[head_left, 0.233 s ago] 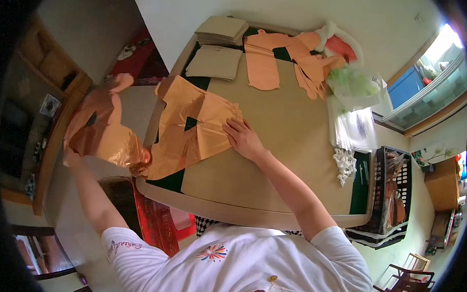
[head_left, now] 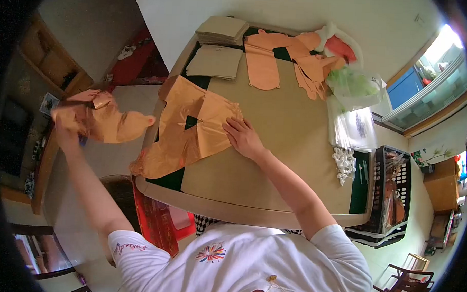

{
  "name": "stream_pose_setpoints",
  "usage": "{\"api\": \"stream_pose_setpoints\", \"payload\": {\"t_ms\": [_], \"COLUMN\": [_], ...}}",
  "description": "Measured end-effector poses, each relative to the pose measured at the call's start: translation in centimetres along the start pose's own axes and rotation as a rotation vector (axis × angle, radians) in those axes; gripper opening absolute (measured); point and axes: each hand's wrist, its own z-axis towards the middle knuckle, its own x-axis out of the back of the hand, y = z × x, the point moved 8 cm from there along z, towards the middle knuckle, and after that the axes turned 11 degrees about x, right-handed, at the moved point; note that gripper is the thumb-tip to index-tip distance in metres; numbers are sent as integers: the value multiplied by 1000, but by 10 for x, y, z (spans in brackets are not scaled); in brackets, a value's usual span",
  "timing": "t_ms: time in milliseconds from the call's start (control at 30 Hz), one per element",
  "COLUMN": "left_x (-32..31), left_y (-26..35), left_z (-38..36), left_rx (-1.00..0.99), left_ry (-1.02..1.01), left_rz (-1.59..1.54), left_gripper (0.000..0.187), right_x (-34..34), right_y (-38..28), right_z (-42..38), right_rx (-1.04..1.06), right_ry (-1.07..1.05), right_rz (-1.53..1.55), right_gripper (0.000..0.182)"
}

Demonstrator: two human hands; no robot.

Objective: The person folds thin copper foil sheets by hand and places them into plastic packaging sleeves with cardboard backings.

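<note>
Beyond the table's left edge, my left hand (head_left: 65,135) is closed on the far end of a flat rose-gold foil balloon (head_left: 108,123). That balloon hangs in the air, creased and shiny; my fingertips are partly hidden by it. On the table lies another flat foil balloon (head_left: 206,111), shaped like a letter A with a small triangular hole. My right hand (head_left: 245,139) rests on its right-hand edge with the fingers stretched out. Its lower left corner is crumpled at the table's rim.
Grey-brown card stacks (head_left: 214,62) stand at the back left. More flat foil balloons (head_left: 263,64) lie along the back. Clear plastic bags (head_left: 353,127), a bunch of white ribbon-like pieces (head_left: 344,165) and a black crate (head_left: 391,195) are on the right.
My left hand has moved left and slightly up, drawing the held balloon away from the one on the table. My right hand stays in place.
</note>
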Motion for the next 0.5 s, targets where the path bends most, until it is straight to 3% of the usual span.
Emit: {"api": "stream_pose_setpoints", "payload": {"t_ms": [67,133,200,233,267,333,367,433,500], "left_x": [-101,-185,-264,-295,-334,-387,-412,-420,-421], "left_y": [81,92,86,26,67,73,47,-2,-28], "left_z": [-88,-151,-231,-249,-317,-409,-446,-515,-566], "left_rx": [-407,-320,-1,220,19,183,-241,-609,-443], "left_ry": [50,-163,-378,-558,-654,-1146,-1220,-1132,-1438], "left_rz": [709,473,491,447,585,688,205,411,479], "left_gripper": [48,49,52,50,48,31,29,26,25], "right_x": [5,18,28,33,62,99,105,181,221], "right_y": [1,6,33,45,42,68,94,69,49], "right_z": [-2,-4,-28,-40,-47,-87,-118,-135,-151], "right_rx": [-56,-167,-338,-418,-474,-579,-626,-582,-491], "right_ry": [19,74,305,425,482,636,733,861,823], "right_rz": [79,232,388,466,433,376,351,198,11], "right_gripper": [36,36,34,34,33,32,30,30,32]}}
